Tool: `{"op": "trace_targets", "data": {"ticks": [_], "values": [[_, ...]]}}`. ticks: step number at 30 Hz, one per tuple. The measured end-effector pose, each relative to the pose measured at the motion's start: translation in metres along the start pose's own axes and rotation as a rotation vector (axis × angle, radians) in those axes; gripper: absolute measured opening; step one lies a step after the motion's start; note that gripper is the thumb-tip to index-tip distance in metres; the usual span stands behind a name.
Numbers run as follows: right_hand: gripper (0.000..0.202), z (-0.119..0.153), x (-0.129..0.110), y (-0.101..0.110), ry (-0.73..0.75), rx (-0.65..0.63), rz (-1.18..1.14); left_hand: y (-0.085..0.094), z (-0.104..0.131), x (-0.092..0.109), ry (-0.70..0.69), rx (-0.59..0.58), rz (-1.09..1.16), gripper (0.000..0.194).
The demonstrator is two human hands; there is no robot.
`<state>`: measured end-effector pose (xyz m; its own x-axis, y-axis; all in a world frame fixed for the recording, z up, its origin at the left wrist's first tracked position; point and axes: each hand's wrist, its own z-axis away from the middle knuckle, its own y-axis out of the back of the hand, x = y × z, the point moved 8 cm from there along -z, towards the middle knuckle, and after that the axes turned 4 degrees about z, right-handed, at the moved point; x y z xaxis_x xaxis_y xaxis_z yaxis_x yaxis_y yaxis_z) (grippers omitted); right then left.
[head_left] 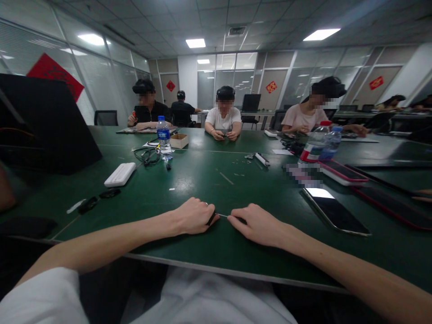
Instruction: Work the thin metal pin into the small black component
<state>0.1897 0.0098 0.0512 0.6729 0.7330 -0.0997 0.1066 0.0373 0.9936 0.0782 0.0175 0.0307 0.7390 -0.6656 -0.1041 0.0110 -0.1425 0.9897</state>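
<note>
Near the front edge of the dark green tabletop, a thin, straight, pale strand-like piece spans the short gap between 2 bare hands. Its left end meets a small black object partly hidden in the left hand, whose fingers are curled closed around that object. Its other end reaches the right hand, where thumb and forefinger pinch it at their tips, a narrow opening showing behind them. What the strand is made of, I cannot tell.

To the right lies a flat black-screened smartphone; ahead on the left, a white rounded rectangular block. Further off stand a clear plastic bottle with a blue cap and, just beside it, an open tan box. Across the table sits a person in a white shirt and black headset.
</note>
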Motion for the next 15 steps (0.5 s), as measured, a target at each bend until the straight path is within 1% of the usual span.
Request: {"op": "trace_targets", "data": {"ticks": [4,8,15], "values": [[0.039,0.001,0.001,0.000,0.061,-0.013,-0.052,0.001,0.002,0.006,-0.096,0.003,0.016,0.035],[0.040,0.003,0.000,0.000,0.112,-0.015,-0.054,0.001,0.004,0.011,-0.189,0.016,0.057,0.034],[0.039,0.003,-0.001,-0.001,0.182,-0.033,-0.069,-0.002,0.007,0.012,-0.304,0.069,0.137,0.031]]}}
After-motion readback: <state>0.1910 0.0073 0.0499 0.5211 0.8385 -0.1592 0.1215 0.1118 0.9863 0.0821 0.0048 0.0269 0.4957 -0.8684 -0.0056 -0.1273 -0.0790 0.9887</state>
